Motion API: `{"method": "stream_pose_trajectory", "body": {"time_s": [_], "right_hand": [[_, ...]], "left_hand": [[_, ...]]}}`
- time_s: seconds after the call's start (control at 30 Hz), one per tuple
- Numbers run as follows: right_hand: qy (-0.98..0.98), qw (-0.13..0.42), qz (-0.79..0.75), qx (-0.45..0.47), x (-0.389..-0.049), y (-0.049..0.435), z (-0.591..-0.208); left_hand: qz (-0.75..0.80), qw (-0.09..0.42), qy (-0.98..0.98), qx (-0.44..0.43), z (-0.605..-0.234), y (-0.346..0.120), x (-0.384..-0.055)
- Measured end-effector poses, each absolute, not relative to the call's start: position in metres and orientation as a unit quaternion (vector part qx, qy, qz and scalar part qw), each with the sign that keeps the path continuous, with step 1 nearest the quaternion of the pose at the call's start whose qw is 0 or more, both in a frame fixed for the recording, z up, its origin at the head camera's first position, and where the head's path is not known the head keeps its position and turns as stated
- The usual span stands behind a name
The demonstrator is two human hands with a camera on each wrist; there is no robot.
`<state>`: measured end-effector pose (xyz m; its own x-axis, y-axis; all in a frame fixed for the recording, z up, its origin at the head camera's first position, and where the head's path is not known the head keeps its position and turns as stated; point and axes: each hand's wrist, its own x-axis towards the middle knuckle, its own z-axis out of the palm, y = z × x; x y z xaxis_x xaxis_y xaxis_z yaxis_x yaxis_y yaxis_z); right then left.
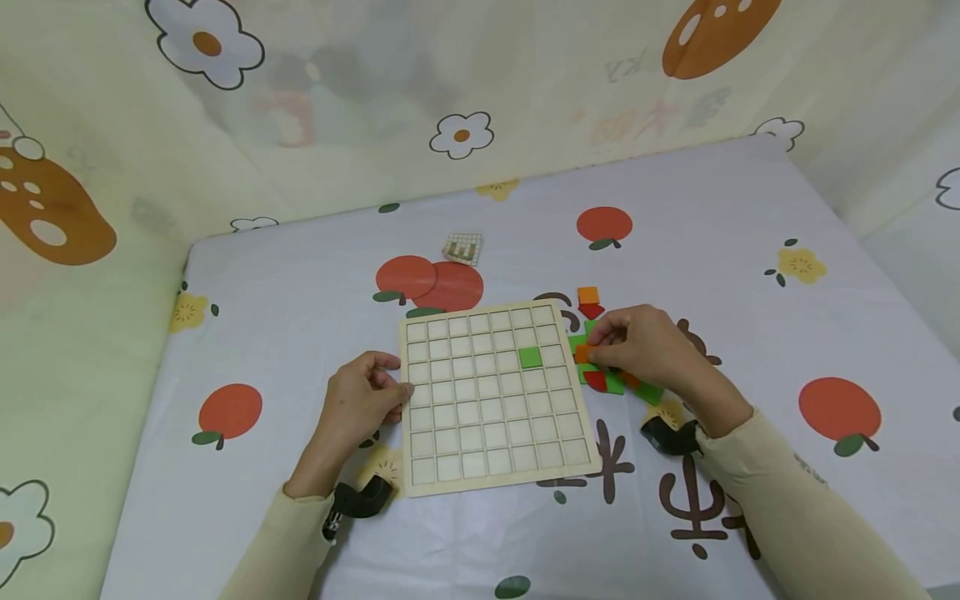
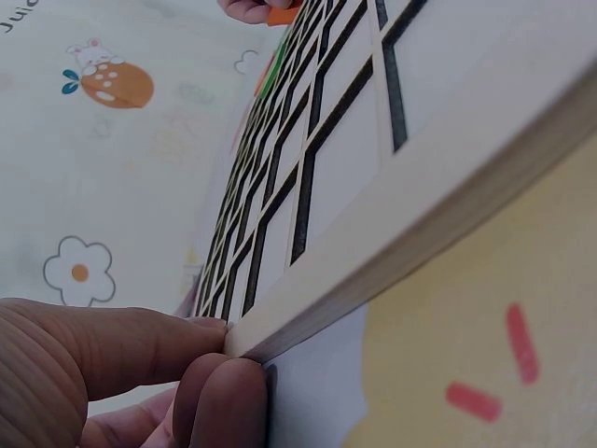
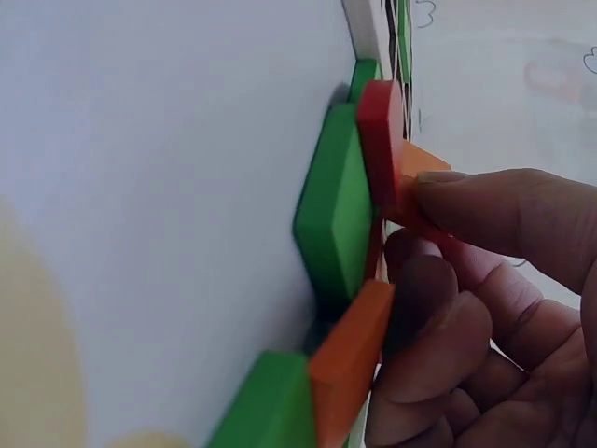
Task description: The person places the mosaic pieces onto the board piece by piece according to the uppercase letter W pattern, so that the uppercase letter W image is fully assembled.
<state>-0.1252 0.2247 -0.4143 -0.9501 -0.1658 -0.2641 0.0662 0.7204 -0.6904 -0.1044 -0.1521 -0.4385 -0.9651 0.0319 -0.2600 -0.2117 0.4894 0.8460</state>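
Observation:
A square wooden grid board [image 1: 502, 482] lies on the table, with one green square tile [image 1: 530, 357] in a cell toward its upper right. My left hand [image 1: 360, 390] holds the board's left edge between thumb and fingers, as the left wrist view shows up close. Beyond the right edge, my right hand [image 1: 643, 346] pinches an orange tile [image 3: 422, 161] above a loose pile. That pile includes a red piece with a curved side [image 1: 596, 382] and thick green tiles [image 3: 338, 201]. Another orange piece [image 3: 350, 359] lies nearer the right wrist camera. The hand hides part of the pile.
An orange square [image 1: 588, 296] and a red piece [image 1: 592, 311] lie just above the pile. A small card with a grid picture [image 1: 463, 248] rests behind the board. The printed tablecloth [image 1: 300, 275] meets a patterned curtain [image 1: 360, 108] at the back.

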Motion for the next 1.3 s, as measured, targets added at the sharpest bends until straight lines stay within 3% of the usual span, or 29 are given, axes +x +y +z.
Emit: {"method": "stream_pose_trajectory", "body": {"time_s": [0.33, 0.93, 1.3], "right_hand": [[0.899, 0.156, -0.407, -0.034, -0.121, 0.223, -0.407], [0.810, 0.255, -0.524, -0.064, -0.127, 0.194, -0.415], [0.820, 0.266, -0.500, -0.090, -0.131, 0.185, -0.413]], "left_hand": [[0.501, 0.121, 0.856, -0.051, -0.439, -0.152, -0.104], [0.503, 0.114, 0.855, -0.056, -0.439, -0.153, -0.103], [0.501, 0.114, 0.856, -0.059, -0.439, -0.150, -0.103]]}}
